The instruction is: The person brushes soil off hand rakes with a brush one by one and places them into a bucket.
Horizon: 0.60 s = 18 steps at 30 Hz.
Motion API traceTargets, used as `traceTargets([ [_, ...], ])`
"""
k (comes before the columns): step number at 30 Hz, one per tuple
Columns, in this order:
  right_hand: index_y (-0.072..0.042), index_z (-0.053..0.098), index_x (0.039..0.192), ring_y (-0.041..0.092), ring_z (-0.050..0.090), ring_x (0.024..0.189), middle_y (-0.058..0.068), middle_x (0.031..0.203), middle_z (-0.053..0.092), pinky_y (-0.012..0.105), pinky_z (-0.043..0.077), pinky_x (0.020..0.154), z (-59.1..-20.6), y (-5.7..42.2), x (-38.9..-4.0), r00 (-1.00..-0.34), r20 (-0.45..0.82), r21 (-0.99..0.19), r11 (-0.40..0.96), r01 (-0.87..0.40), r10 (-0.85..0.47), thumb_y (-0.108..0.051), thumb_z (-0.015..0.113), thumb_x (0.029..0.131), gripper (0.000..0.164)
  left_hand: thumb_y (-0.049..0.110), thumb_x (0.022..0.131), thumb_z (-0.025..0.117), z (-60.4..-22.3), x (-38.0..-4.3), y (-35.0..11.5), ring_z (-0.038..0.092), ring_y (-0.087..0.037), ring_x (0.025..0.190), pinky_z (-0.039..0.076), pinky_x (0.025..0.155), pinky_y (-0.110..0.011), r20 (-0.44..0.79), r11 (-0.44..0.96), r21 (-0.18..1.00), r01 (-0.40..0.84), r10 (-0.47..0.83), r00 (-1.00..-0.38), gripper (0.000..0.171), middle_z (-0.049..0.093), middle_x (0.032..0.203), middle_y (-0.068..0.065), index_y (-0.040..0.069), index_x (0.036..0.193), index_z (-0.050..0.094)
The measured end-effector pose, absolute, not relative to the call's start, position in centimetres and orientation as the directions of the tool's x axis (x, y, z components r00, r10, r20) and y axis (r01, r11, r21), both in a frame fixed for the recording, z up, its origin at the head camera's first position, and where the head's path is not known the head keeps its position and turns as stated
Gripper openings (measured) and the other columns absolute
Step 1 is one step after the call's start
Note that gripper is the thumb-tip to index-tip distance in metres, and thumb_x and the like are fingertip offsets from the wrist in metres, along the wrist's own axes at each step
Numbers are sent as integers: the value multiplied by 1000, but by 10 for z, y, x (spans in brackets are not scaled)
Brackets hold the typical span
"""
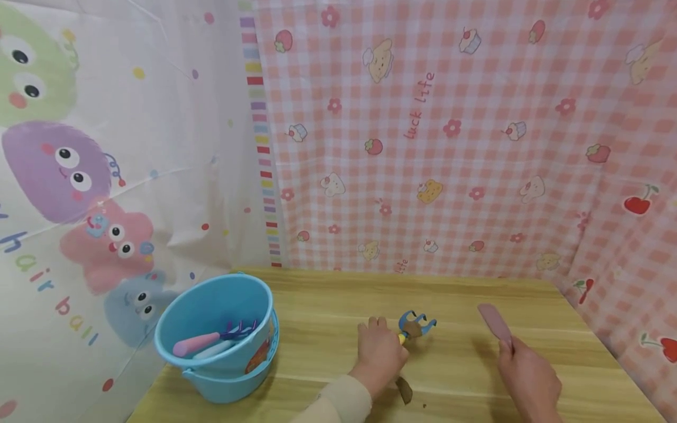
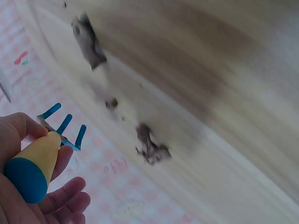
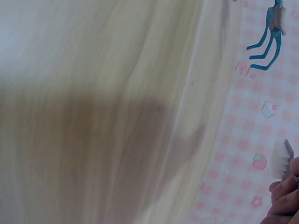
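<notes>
Blue rake (image 3: 277, 35), bearing a brown clump (image 1: 413, 329), sat gripped in the left hand (image 1: 381, 352), its long axis running forward and rightward from there. I saw the right hand (image 1: 529, 373) well apart, holding a brush (image 1: 496, 324) slanted forward-left. A wood-grain table (image 1: 328, 299) spread beneath both hands, a bucket (image 1: 222, 385) left of them, checked cloth (image 1: 423, 158) beyond.

A cream sleeve (image 1: 319, 413) covers the left forearm. Its plain cuff (image 1: 350, 396) forms a rounded band around the wrist, with a crease directly behind it. The left hand (image 1: 379, 357) is bare forward of the cuff. The right hand (image 1: 529, 376) is bare, including the visible wrist; all visible fingers (image 2: 70, 189) are ungloved.
</notes>
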State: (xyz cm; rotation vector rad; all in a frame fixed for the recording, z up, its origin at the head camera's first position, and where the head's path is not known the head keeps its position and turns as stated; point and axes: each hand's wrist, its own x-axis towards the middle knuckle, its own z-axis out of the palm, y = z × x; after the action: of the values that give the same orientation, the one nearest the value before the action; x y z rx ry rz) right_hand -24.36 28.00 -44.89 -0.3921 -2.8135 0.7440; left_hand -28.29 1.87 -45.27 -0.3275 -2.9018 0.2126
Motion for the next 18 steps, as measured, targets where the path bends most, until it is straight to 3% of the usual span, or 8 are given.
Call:
traceTargets([
  [6, 1, 61, 124, 54, 62, 88, 34, 110, 63, 55, 47, 52, -447, 261, -241, -938, 202, -526, 839, 140, 282, -31, 44, 102, 43, 49, 85, 61, -449, -288, -9, 51, -20, 82, 42, 71, -37, 262, 980, -89, 180, 198, -945, 35, 53, 85, -2, 16, 73, 68],
  [11, -1, 64, 119, 51, 64, 84, 29, 103, 67, 53, 46, 51, -448, 248, -239, -931, 256, -530, 843, 92, 262, -28, 45, 102, 37, 41, 84, 62, -447, -288, -30, 51, -20, 72, 42, 67, -37, 318, 982, 4, 190, 179, -931, 33, 51, 74, -2, 14, 66, 59],
  [18, -1, 64, 124, 45, 66, 79, 25, 100, 69, 50, 47, 50, -448, 232, -239, -929, 282, -534, 843, 56, 240, -28, 47, 102, 38, 37, 82, 65, -449, -287, -53, 46, -15, 54, 41, 59, -33, 342, 977, 72, 203, 167, -925, 31, 45, 58, 3, 16, 64, 52],
])
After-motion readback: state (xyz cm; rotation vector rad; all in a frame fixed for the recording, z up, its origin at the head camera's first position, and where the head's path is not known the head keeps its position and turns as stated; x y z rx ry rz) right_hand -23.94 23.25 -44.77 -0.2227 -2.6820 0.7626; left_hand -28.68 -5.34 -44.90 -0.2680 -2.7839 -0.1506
